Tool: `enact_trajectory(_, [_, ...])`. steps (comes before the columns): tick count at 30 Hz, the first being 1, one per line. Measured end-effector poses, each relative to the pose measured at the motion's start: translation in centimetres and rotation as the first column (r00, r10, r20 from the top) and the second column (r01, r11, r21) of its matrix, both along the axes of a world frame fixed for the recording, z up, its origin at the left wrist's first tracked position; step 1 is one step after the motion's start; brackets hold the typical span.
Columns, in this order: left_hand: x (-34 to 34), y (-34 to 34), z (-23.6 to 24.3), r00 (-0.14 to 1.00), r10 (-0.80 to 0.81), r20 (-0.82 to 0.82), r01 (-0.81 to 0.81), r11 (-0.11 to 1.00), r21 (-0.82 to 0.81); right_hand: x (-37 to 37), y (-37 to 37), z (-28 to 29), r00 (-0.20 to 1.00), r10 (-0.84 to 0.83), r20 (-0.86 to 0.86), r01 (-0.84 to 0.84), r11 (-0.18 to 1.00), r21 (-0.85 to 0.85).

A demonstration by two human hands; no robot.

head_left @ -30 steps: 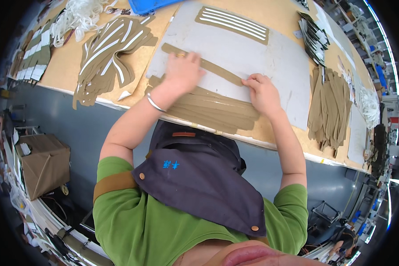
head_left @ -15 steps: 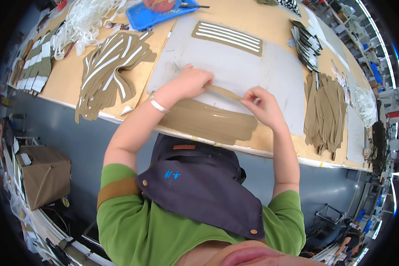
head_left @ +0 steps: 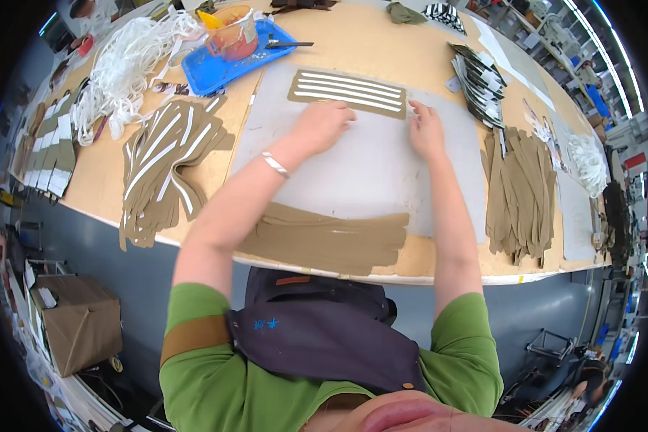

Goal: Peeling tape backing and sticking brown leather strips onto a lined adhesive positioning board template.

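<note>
A khaki rectangle with several white stripes lies flat near the far edge of a grey board. At its near edge, my left hand hovers palm down, fingers loosely bent and apart; no strip shows clear of them. My right hand is at the rectangle's right end, its fingers and thumb apart. The strip held earlier is not seen separately; I cannot tell whether it lies along the striped piece. Closer to me, a row of overlapping plain khaki strips covers the table's front edge.
Left of the grey board lies a pile of khaki strips with white stripes. Plain khaki strips are heaped to the right. A blue tray with a plastic tub stands beyond, beside tangled white tape.
Both hands have moved away from me, from above the near strips to the striped rectangle. The khaki strip stretched between them is no longer visible there. The view has shifted slightly.
</note>
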State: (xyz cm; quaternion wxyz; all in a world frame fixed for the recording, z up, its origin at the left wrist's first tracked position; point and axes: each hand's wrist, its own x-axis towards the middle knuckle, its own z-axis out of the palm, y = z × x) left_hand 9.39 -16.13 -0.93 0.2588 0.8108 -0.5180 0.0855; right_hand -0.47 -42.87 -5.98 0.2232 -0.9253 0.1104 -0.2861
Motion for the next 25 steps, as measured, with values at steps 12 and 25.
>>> enact_trajectory(12, [3.5,-10.4,-6.7,0.927,0.349,-0.137,-0.373,0.897,-0.238,0.2,1.2,-1.9,0.972,-0.234,-0.004,0.227,0.947,-0.227])
enact_trajectory(25, [14.6,20.3,4.5,0.799,0.189,-0.571,-0.602,0.271,-0.751,1.8,-3.4,-1.2,0.971,0.003,-0.239,0.056,0.970,0.238])
